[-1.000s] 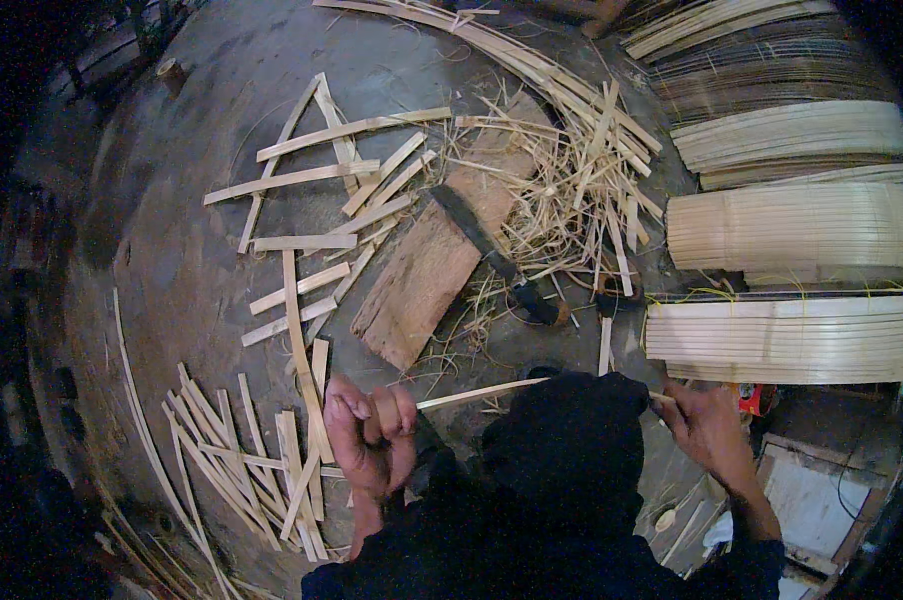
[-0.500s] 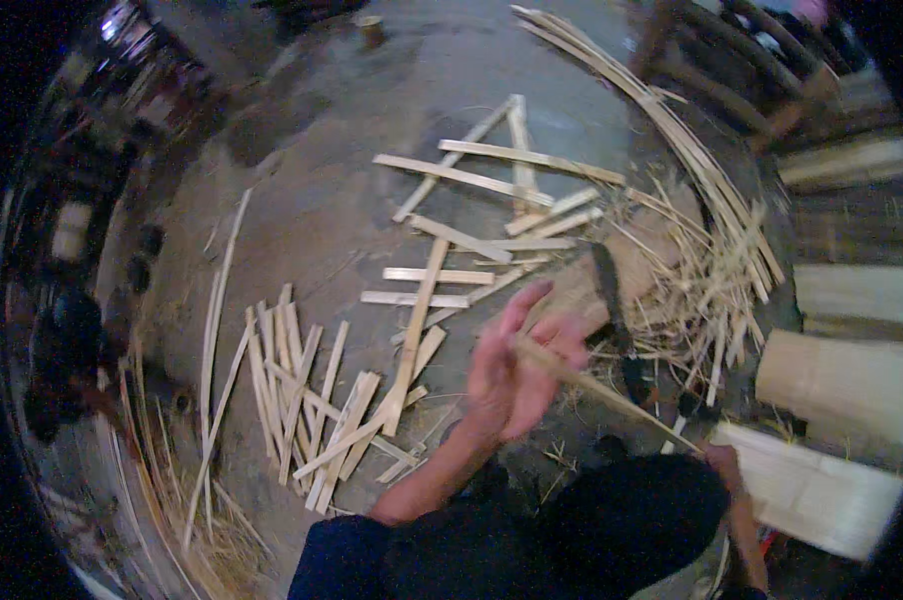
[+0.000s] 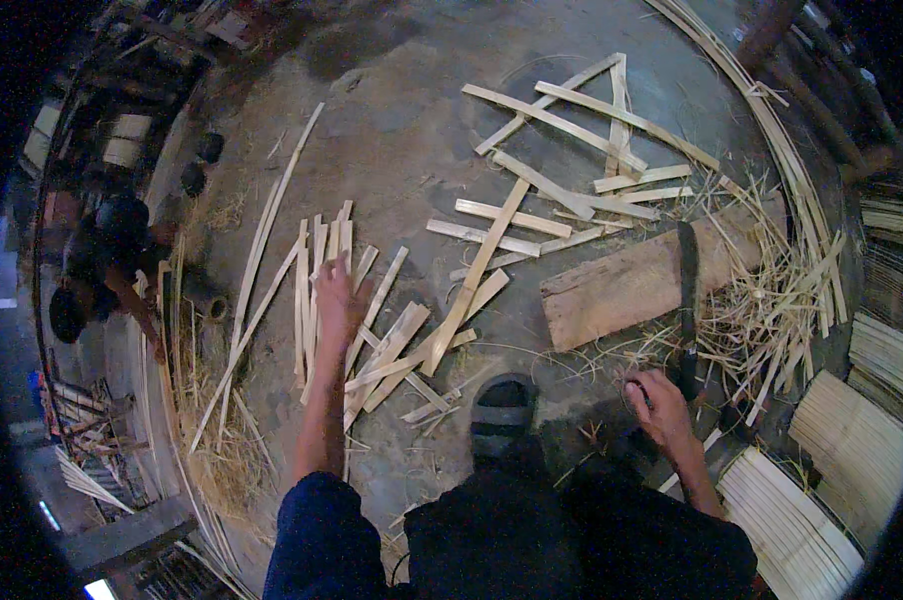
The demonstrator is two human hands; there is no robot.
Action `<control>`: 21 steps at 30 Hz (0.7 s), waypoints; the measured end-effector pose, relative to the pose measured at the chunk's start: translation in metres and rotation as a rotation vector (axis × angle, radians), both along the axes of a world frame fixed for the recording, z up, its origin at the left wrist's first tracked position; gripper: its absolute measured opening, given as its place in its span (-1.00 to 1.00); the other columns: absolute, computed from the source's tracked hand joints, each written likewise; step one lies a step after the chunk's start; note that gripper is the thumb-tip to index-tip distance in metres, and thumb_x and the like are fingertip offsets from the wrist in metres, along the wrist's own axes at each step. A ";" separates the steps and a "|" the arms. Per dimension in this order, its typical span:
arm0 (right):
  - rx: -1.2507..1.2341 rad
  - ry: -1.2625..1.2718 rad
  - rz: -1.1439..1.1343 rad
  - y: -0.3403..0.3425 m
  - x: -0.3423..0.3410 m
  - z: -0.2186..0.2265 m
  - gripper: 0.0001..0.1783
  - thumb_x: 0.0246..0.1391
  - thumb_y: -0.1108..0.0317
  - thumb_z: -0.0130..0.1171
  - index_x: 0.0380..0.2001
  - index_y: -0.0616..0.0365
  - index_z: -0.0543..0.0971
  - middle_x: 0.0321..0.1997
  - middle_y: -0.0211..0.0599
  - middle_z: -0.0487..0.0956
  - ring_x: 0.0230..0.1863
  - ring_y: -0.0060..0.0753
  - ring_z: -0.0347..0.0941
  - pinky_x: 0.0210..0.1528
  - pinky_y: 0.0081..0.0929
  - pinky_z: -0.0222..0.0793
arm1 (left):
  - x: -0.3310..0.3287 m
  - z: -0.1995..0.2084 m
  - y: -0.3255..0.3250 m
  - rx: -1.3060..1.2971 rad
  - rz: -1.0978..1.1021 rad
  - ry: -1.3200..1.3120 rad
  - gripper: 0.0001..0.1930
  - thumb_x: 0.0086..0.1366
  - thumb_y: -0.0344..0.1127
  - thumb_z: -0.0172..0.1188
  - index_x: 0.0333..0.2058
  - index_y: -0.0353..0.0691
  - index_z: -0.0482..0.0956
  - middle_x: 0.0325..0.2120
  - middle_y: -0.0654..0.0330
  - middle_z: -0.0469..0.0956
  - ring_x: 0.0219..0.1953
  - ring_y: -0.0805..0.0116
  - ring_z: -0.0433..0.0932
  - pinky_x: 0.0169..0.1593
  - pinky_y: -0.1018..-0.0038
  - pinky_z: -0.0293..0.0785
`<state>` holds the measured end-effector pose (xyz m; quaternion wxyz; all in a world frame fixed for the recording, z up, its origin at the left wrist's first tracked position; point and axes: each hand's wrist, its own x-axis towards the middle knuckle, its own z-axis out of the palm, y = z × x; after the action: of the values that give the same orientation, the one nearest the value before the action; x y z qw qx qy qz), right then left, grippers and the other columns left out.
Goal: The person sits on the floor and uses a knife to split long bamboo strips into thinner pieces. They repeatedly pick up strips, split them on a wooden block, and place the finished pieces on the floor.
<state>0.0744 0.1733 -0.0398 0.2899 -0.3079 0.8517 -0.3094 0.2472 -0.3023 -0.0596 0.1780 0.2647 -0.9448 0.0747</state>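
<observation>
1. Far left: straw (image 3: 227,465) lies on the floor (image 3: 412,150), beside long thin strips (image 3: 262,255).
2. Your left grip (image 3: 340,300) is over the strip pile (image 3: 392,349) on the floor, fingers pointing away from you. Whether it is closed on a strip cannot be determined.
3. Right of the pile, a dark sandal (image 3: 504,405) rests nearer you; crossed strips (image 3: 555,128) lie farther off.
4. A wooden board (image 3: 612,292) lies slantwise.
5. Your right grip (image 3: 662,415) is near the board, fingers curled and narrow; its contents cannot be determined.
6. A dark knife (image 3: 689,290) lies across the board, beside shavings (image 3: 762,315).
7. Far right: slat panels (image 3: 787,525).
</observation>
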 end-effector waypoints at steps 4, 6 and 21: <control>0.062 0.040 -0.081 0.023 -0.001 -0.004 -0.77 0.14 0.31 0.04 -0.21 0.20 0.50 -0.24 -0.05 0.51 -0.19 0.02 0.46 -0.13 -0.24 0.38 | -0.061 -0.052 0.091 0.510 -0.169 0.033 -0.51 0.01 -0.27 0.30 -0.05 -0.19 0.42 -0.35 -0.02 0.50 -0.28 -0.05 0.49 -0.20 0.17 0.43; 0.058 0.051 -0.081 0.028 0.001 -0.001 -0.79 0.14 0.32 0.03 -0.22 0.20 0.50 -0.25 -0.05 0.51 -0.20 0.01 0.46 -0.15 -0.24 0.38 | -0.066 -0.075 0.106 0.638 -0.228 0.021 -0.55 0.05 -0.29 0.25 -0.05 -0.20 0.41 -0.40 -0.02 0.50 -0.38 -0.09 0.49 -0.29 0.18 0.43; 0.150 0.464 -0.426 0.041 0.004 -0.030 -0.57 0.16 0.26 -0.01 0.04 0.27 0.33 0.07 0.16 0.33 0.06 0.17 0.30 0.06 -0.11 0.26 | -0.065 0.032 0.149 1.596 -0.022 0.545 -0.66 0.35 -0.26 -0.02 0.02 -0.31 0.30 -0.40 0.16 0.55 -0.35 0.43 0.54 -0.21 0.52 0.48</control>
<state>0.0782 0.2141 -0.0696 0.0386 -0.1629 0.9608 -0.2212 0.1824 -0.1530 -0.0274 0.1601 0.3105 -0.6406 -0.6838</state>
